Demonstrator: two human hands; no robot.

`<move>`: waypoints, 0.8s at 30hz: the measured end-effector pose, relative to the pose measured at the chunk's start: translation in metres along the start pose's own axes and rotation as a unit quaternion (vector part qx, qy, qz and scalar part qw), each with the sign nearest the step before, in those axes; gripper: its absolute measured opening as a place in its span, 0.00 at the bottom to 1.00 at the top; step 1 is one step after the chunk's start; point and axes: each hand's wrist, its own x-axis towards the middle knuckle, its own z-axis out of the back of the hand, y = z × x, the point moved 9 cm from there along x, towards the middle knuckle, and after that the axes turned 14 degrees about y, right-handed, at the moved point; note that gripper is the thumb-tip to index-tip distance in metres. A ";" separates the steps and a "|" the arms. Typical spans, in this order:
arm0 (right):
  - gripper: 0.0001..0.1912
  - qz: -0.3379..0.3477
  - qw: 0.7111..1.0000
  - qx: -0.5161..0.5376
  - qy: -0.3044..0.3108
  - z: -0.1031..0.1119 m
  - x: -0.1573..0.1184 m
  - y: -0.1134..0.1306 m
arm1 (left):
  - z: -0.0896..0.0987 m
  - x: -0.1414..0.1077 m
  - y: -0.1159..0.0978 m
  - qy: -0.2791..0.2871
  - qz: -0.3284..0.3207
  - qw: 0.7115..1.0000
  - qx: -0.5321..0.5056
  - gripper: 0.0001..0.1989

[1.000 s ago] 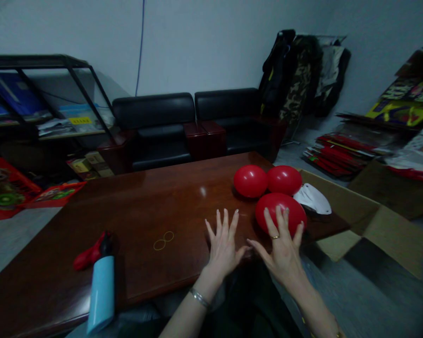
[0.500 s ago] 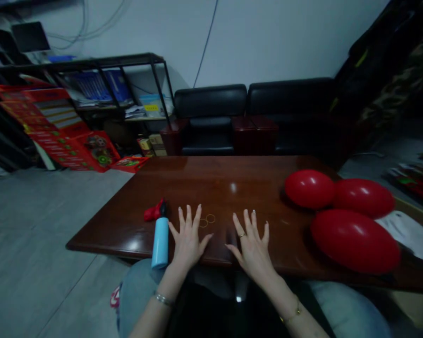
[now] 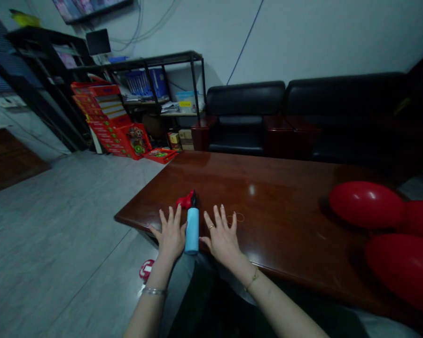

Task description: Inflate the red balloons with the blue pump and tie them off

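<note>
A light-blue balloon pump (image 3: 192, 231) with a black nozzle lies at the table's front edge, between my two hands. Red limp balloons (image 3: 185, 201) rest beside its nozzle. My left hand (image 3: 172, 236) is just left of the pump, fingers spread; whether its thumb touches the pump I cannot tell. On the pump's right, my right hand (image 3: 223, 239) is open too, with a ring on one finger and nothing held. Thin rubber bands (image 3: 240, 217) lie by its fingertips, partly hidden behind them.
Inflated red balloons (image 3: 366, 205) cluster on the right of the brown wooden table (image 3: 282, 197). Black sofas (image 3: 246, 101) line the wall behind. To the back left are stacked red boxes (image 3: 109, 126) and a metal shelf (image 3: 169, 58).
My view has turned left. Both hands have moved left relative to the table, and they now flank the pump, which was left of both before. The fingers stay spread.
</note>
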 end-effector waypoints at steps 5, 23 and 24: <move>0.35 -0.003 0.999 0.024 0.025 -0.010 0.017 0.021 | -0.021 -0.005 0.005 0.074 -0.031 0.997 -0.019 0.28; 0.32 -0.136 0.988 -0.034 0.067 -0.008 0.057 0.010 | 0.005 0.089 -0.022 0.007 -0.029 0.999 -0.012 0.25; 0.33 -0.141 0.986 -0.042 0.072 -0.009 0.060 0.009 | 0.004 0.100 -0.021 0.008 -0.026 1.000 -0.014 0.25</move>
